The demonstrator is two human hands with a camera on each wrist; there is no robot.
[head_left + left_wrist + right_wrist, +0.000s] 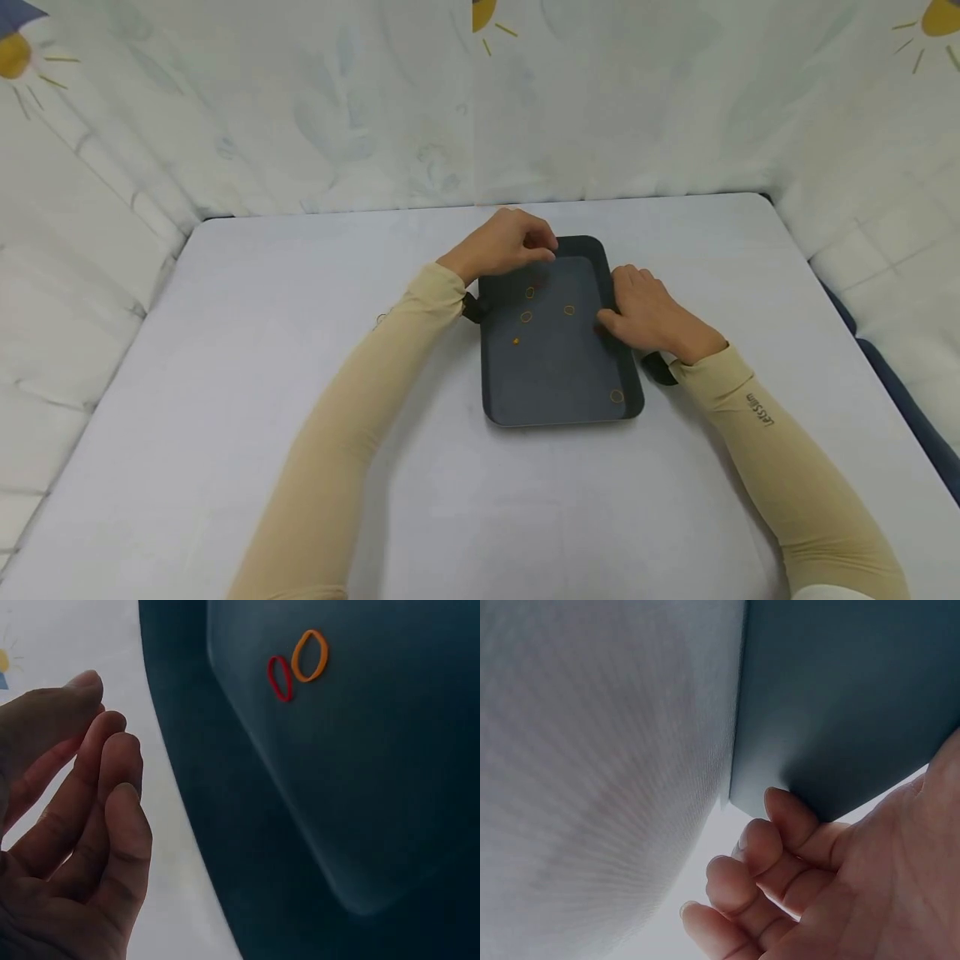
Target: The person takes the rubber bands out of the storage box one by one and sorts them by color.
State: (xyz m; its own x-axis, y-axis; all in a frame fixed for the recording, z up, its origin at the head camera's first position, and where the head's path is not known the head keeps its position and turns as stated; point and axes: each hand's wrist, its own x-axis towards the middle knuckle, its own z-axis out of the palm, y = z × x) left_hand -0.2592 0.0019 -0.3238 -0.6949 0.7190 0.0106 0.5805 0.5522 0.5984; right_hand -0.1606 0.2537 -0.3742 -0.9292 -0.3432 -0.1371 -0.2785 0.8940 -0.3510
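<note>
A dark grey tray [558,367] lies on the white table, with several thin rubber bands spread over its floor. One band [569,310] is near the middle, another band [617,397] by the near right corner. The left wrist view shows a red rubber band [280,679] beside an orange rubber band [310,656]. Over the tray's far left rim is my left hand [513,242], its fingers loosely bent and no object visible in them. My right hand [647,312] grips the tray's right side, thumb over the rim and fingers against the outer wall.
Left of the tray, a rubber band [382,317] lies on the white table [285,333], partly covered by the left sleeve [375,392]. A small orange spot [516,341] shows on the tray floor. Pale curtains [337,108] hang behind the table and at its sides.
</note>
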